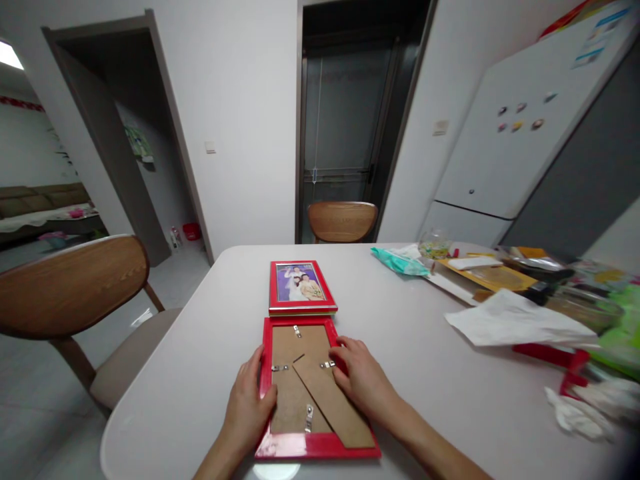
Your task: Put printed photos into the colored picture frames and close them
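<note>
A red picture frame [293, 445] lies face down on the white table, its brown backing board [287, 400] showing. Metal turn clips sit on all sides of the board, and a fibreboard easel leg [335, 407] slants across it to the lower right. My left hand [245, 403] grips the left edge, thumb resting on the border. On the opposite side, my right hand [365, 377] is closed around the right edge, fingers beside the right clip [327, 365]. Just beyond lies a second red frame [303, 309], face up with a wedding photo in it.
To the right, the table [395, 320] holds a teal packet [400, 261], a yellow envelope [493, 273], white paper [520, 320], a glass jar [435, 245] and crumpled tissues [580, 413]. Wooden chairs stand at the left [75, 280] and far side [343, 221].
</note>
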A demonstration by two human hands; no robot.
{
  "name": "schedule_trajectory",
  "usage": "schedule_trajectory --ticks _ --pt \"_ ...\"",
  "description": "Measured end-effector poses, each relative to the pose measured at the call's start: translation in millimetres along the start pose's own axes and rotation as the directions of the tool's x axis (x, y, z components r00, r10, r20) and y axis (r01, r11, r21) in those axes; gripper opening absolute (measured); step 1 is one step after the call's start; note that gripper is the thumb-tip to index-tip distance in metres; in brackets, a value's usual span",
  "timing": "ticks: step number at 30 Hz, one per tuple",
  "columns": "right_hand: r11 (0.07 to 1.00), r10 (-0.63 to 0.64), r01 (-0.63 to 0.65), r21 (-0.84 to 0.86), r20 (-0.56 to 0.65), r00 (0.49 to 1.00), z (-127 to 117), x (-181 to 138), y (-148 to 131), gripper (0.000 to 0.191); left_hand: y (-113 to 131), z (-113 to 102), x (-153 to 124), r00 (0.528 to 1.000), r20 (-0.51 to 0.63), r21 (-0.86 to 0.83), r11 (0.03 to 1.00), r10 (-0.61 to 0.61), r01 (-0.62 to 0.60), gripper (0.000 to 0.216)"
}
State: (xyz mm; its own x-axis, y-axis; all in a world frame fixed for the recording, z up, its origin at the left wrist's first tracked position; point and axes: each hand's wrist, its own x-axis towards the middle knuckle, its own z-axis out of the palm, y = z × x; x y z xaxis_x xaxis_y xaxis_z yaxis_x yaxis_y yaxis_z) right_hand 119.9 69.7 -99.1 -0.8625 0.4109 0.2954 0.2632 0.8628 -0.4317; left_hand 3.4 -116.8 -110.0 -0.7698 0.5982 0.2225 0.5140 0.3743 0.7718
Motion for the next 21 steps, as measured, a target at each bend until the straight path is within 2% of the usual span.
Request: schedule_trajectory --ticks 6,10,13,17,21 --pt "0.998 0.055 -0.054 -0.033 0.025 0.998 12 10 0 0.024 -1 2 2 1.0 0.008 0.012 1.0 -0.008 0.008 0.056" --pt "0.997 0.035 -0.032 -0.063 0.038 0.999 8 8 -2 0.024 0 1 0 1.0 -0.015 -0.016 1.0 -0.018 0.018 0.054" --pt "0.996 -0.007 0.007 -0.093 0.005 1.0 6 13 -7 0.024 1 1 -2 0.999 -0.026 -0.029 0.999 -0.02 0.02 0.054" --pt "0.993 -0.072 0.075 -0.092 0.035 0.997 14 33 -22 0.027 0 2 -3 0.999 -0.034 -0.026 0.999 -0.02 0.02 0.053" --pt "0.988 -0.038 0.046 -0.146 0.06 0.998 29 54 -32 0.023 -2 3 -2 1.0 -0.026 -0.014 1.0 -0.004 0.004 0.052"
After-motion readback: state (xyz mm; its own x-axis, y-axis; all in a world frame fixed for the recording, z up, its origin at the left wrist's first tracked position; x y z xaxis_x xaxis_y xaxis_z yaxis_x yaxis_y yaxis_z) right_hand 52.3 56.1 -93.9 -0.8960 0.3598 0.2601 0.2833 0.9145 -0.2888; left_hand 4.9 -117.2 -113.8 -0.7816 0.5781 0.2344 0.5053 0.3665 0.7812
